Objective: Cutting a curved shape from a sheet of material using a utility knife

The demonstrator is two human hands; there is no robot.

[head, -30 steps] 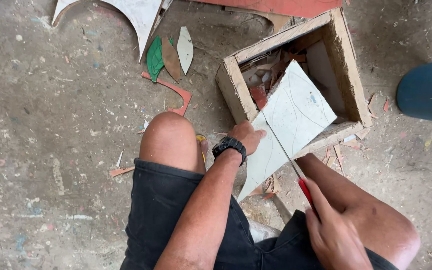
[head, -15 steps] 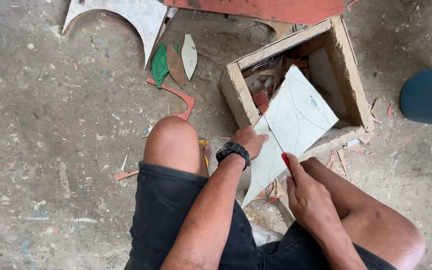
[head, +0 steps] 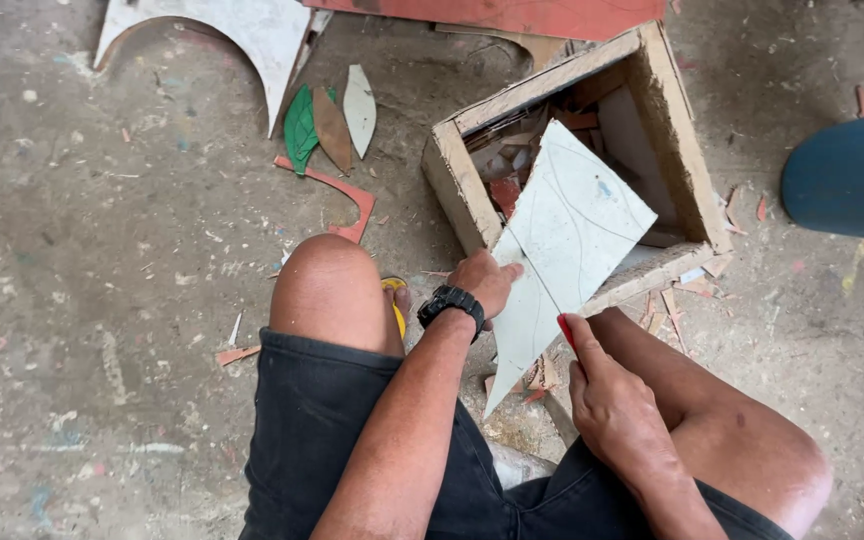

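The white sheet (head: 567, 235) leans over the near rim of the wooden box (head: 462, 180), long axis running away from the knees. Left hand (head: 482, 283) grips its left edge. Right hand (head: 612, 410), nearer its lower end, is clenched on a red-handled cutter (head: 565, 330) touching the sheet.

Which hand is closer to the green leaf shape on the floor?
Left. The left hand, wearing the watch, holds the pale sheet just right of the knee, below the green leaf shape. The right hand with the red-handled tool sits lower and farther right.
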